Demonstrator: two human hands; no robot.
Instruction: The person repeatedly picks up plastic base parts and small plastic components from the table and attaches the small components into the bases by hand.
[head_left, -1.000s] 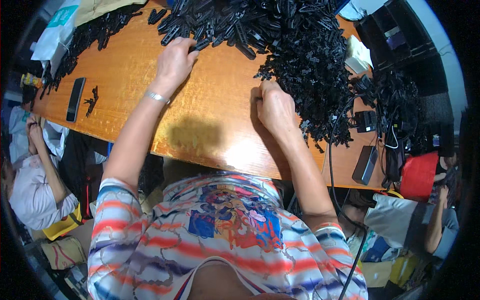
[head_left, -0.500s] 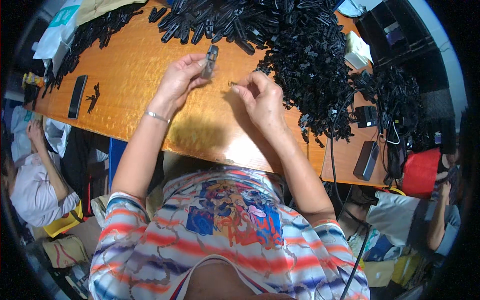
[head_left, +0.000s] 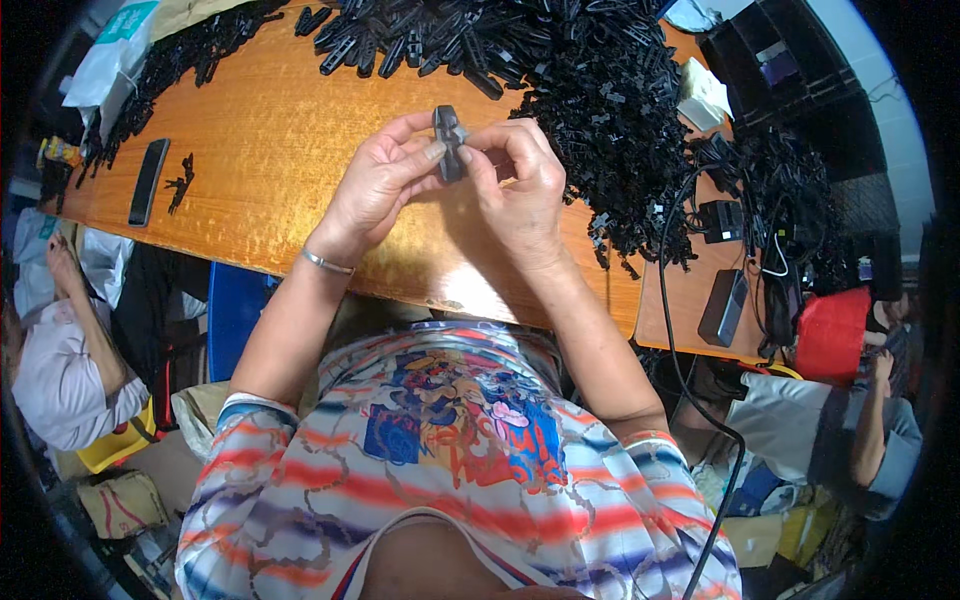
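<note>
Long black piece: held up over the table [head_left: 250,160] between the two hands, upright in view, its upper end free above the fingertips; the long black piece [head_left: 447,142] does not rest on the wood.
Left hand: the left hand [head_left: 372,190] pinches the piece from its left side, thumb in front, fingers curled behind.
Right hand: the right hand [head_left: 520,190] has thumb and forefinger drawn together at the piece's right side, pinching a small greyish bit [head_left: 461,133]; whether that bit is separate or belongs to the long piece is too small to tell.
Step in hand: judging by the pose, close two-handed work on this one piece, left steadying, right placing or pressing.
Next move: it seems to call for a firm left hold, the bit lined up by the right fingertips, and light, even pressure so nothing slips.
Wrist: a silver bracelet [head_left: 328,263] sits on the left one.
Far side of the table: a heap of long black pieces [head_left: 425,40], running into a heap of small black parts [head_left: 625,130] on the right.
Table's left: a phone [head_left: 149,182] lies just beside a small black cluster [head_left: 181,183].
Table's right: a dark box [head_left: 723,308] stands near a black cable [head_left: 668,330].
Beyond: one co-worker [head_left: 75,365] sits left, another [head_left: 885,440] right.
</note>
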